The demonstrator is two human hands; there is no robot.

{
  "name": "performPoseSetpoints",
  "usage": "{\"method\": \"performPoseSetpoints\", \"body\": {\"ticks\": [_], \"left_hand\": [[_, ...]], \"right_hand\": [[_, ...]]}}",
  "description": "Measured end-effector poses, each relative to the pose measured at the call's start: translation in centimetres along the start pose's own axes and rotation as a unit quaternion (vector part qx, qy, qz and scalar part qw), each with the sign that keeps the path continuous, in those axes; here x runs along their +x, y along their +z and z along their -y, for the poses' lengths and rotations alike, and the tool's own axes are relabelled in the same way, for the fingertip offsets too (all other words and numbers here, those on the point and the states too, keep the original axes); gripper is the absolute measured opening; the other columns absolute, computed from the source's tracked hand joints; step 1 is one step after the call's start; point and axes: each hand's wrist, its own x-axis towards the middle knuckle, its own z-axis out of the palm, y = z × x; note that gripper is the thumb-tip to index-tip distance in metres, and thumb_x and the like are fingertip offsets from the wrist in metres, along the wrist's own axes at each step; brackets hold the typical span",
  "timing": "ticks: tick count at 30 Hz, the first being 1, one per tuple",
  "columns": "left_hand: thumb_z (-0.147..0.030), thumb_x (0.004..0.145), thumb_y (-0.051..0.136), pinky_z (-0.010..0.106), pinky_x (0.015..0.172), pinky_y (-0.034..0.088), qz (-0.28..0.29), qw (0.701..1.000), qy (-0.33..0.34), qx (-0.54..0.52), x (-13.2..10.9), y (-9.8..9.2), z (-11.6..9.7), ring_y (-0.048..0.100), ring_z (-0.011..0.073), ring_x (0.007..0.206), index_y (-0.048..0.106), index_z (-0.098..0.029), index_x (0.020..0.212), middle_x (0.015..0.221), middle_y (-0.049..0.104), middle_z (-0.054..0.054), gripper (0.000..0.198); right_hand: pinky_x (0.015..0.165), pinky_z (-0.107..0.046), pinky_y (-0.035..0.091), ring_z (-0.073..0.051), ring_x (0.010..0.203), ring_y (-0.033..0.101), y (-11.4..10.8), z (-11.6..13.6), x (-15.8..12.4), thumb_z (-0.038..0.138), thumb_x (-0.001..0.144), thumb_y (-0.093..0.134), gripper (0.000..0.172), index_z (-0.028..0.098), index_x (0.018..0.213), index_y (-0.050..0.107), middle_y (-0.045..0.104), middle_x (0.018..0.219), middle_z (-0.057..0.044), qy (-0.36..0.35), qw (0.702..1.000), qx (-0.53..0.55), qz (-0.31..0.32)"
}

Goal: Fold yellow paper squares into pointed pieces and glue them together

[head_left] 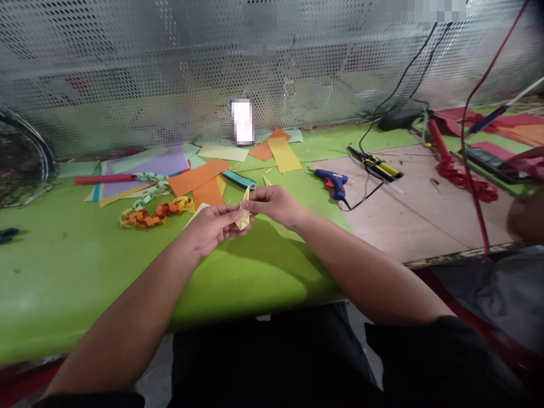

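A folded piece of yellow paper (243, 212) with a pointed tip is held up over the green table (85, 272). My left hand (210, 228) pinches it from the left, and my right hand (274, 204) grips it from the right, fingertips close together. Part of the fold is hidden by my fingers. To the left of my hands lies an orange and yellow paper chain (153, 214). Orange paper sheets (207, 184) sit just beyond my hands.
A blue glue gun (334, 182) with a black cord lies right of my hands on a tan board (408, 204). Further back are coloured paper sheets, scissors (240, 179) and a propped phone (242, 121). A red paper chain (465, 178) and a person's hand (525, 164) are at far right.
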Motion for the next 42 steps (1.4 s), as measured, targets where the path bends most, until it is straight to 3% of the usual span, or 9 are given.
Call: {"method": "performPoseSetpoints", "body": {"ticks": [5,13,19,28,35,42], "left_hand": [[-0.031,0.079,0.093,0.036,0.083,0.068,0.002,1.0,0.01,-0.001,0.0,-0.2,-0.1,0.081,0.0226,0.088,0.082,-0.012,0.102,0.102,0.083,0.015,0.032],[-0.027,0.081,0.091,0.037,0.085,0.067,-0.027,0.999,0.016,0.014,0.4,-0.6,0.1,0.079,0.0203,0.081,0.079,-0.011,0.098,0.093,0.082,0.013,0.026],[-0.022,0.082,0.089,0.037,0.083,0.068,-0.028,0.999,0.015,0.02,0.3,-0.4,0.0,0.078,0.0188,0.076,0.078,-0.012,0.094,0.087,0.081,0.009,0.019],[-0.032,0.076,0.094,0.036,0.085,0.066,-0.025,0.997,0.024,0.065,0.9,-1.0,0.7,0.078,0.0192,0.082,0.079,-0.014,0.099,0.098,0.082,0.01,0.033],[-0.034,0.063,0.102,0.032,0.078,0.066,-0.034,0.998,0.013,0.053,0.9,-1.1,0.4,0.076,0.0183,0.081,0.081,-0.015,0.095,0.094,0.082,0.009,0.043],[-0.035,0.064,0.101,0.033,0.079,0.064,-0.021,0.997,0.026,0.067,0.7,-1.1,0.1,0.077,0.0193,0.082,0.082,-0.016,0.095,0.093,0.082,0.01,0.04]], "right_hand": [[0.072,-0.033,0.059,-0.015,0.067,0.068,0.0,0.1,0.0,0.055,0.076,0.09,0.038,0.018,0.083,0.081,0.077,0.076,-0.003,0.005,1.0,0.014,0.007],[0.07,-0.027,0.057,-0.014,0.074,0.068,-0.7,0.2,0.0,0.042,0.074,0.093,0.039,0.019,0.105,0.083,0.08,0.092,-0.004,0.001,0.998,0.0,0.068],[0.074,-0.028,0.058,-0.014,0.077,0.069,-0.9,-0.1,0.0,0.039,0.08,0.087,0.033,0.021,0.108,0.083,0.081,0.096,-0.005,-0.006,0.996,-0.016,0.089],[0.063,-0.026,0.047,-0.015,0.071,0.063,-0.5,-0.8,-0.1,0.032,0.089,0.074,0.021,0.022,0.105,0.083,0.077,0.087,-0.001,-0.065,0.981,-0.181,0.038],[0.067,-0.026,0.047,-0.014,0.074,0.064,0.2,-1.0,-0.2,0.024,0.093,0.068,0.015,0.02,0.099,0.081,0.077,0.09,-0.002,-0.098,0.966,-0.239,0.013],[0.074,-0.028,0.054,-0.016,0.08,0.07,0.0,-0.6,-0.1,0.028,0.089,0.075,0.019,0.02,0.103,0.083,0.08,0.095,-0.003,-0.048,0.991,-0.116,0.036]]}}
